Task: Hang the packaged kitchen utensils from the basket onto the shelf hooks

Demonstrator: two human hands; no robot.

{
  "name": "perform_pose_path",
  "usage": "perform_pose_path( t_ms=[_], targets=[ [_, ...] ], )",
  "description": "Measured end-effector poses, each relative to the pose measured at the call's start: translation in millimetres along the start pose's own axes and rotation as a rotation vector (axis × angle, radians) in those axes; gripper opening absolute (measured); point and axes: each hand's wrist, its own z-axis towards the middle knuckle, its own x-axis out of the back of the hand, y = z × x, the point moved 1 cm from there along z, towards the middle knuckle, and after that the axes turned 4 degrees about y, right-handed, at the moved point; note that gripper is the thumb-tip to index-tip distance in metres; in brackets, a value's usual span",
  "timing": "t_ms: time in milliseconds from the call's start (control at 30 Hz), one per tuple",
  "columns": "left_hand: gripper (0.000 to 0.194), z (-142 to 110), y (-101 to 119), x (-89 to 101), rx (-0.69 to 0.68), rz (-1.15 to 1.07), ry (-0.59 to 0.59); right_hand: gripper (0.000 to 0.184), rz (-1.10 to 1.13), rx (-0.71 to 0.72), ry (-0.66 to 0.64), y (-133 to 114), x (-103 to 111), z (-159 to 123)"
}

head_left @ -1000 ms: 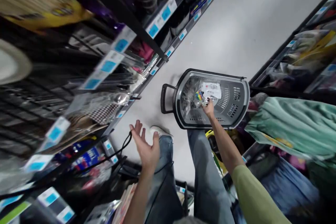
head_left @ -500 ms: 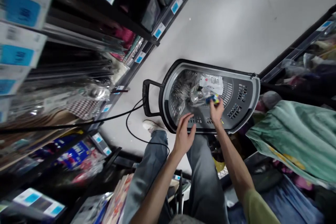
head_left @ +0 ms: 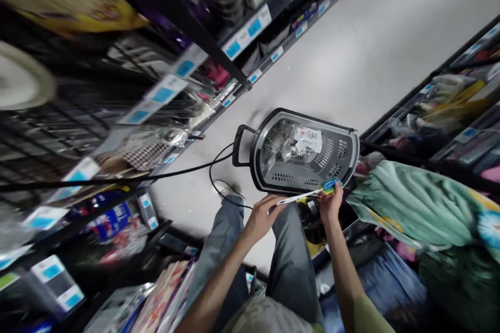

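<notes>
Between my hands, over the near rim of the basket, is a slim white-handled item (head_left: pixel 299 197) with a blue, green and yellow end; its exact kind I cannot make out. My left hand (head_left: pixel 262 218) pinches the tip of the white handle. Around the coloured end, my right hand (head_left: pixel 331 205) has its fingers closed. The grey shopping basket (head_left: pixel 312 169) rests in front of my legs, its black handle to the left. Inside it lie a white printed packet (head_left: pixel 308 139) and clear-wrapped goods (head_left: pixel 283 146), partly blurred.
Shelves with blue-and-white price tags (head_left: pixel 162 94) line the left side. On the right, a green cloth (head_left: pixel 414 203) hangs out near the basket. A black cord (head_left: pixel 187 169) crosses from the left towards the basket handle. Pale floor (head_left: pixel 332 67) stretches ahead between the shelves.
My right hand has lifted the coloured item out of the basket towards me. My left hand, empty and spread earlier, has come in and taken hold of its white handle.
</notes>
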Motion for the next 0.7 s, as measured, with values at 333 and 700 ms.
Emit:
perform_pose_path(
  t_ms=[333,700],
  targets=[
    [0.043,-105.6,101.2,91.2,0.131,-0.161,0.475,0.055,-0.656,0.439,-0.531,-106.8,12.5,-135.2],
    [0.037,-247.6,128.3,144.7,-0.028,-0.313,0.829,0.024,-0.956,1.052,-1.431,-123.1,-37.1,-363.3]
  ],
)
